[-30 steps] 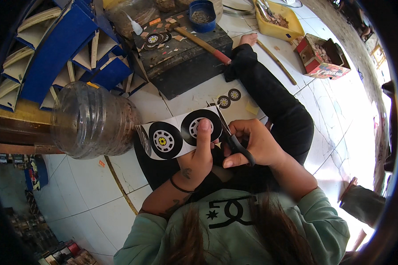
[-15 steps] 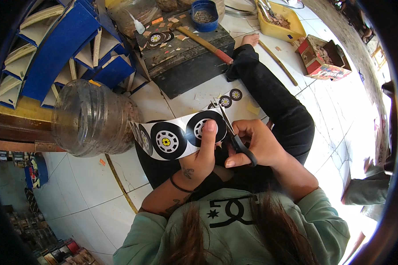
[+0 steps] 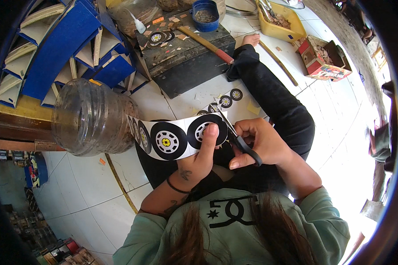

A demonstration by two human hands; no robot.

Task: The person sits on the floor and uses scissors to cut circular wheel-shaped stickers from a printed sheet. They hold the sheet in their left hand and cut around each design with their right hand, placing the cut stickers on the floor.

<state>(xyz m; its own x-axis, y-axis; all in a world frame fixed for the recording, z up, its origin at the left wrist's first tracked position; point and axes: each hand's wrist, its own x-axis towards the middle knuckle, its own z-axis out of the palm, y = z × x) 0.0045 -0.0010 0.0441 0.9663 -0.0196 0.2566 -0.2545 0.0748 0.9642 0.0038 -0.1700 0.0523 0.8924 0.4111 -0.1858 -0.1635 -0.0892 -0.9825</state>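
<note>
My left hand [image 3: 197,160] grips a white printed strip [image 3: 190,149] with its thumb pressed on top. Large black wheel pictures with grey hubs and yellow centres run along the strip, and its left end curls away. My right hand [image 3: 264,142] is closed around scissors [image 3: 242,144] with black handles. Their blades point up and left at the strip's right edge, beside the last wheel. How far apart the blades stand is hard to tell. Beyond the blades, a sheet of smaller wheel pictures [image 3: 226,101] lies on the tiles.
A dark block [image 3: 185,73] ahead bears a hammer [image 3: 203,43], round wheel cutouts [image 3: 155,38], a glue bottle [image 3: 139,25] and a blue tub [image 3: 205,12]. At left are a clear plastic jar [image 3: 90,119] and blue wooden pieces [image 3: 59,48]. A yellow basin [image 3: 292,32] and red box [image 3: 316,62] stand right.
My right hand and the scissors have shifted slightly right and down. The strip's left end has bent a little. At the far right, another person's leg has moved.
</note>
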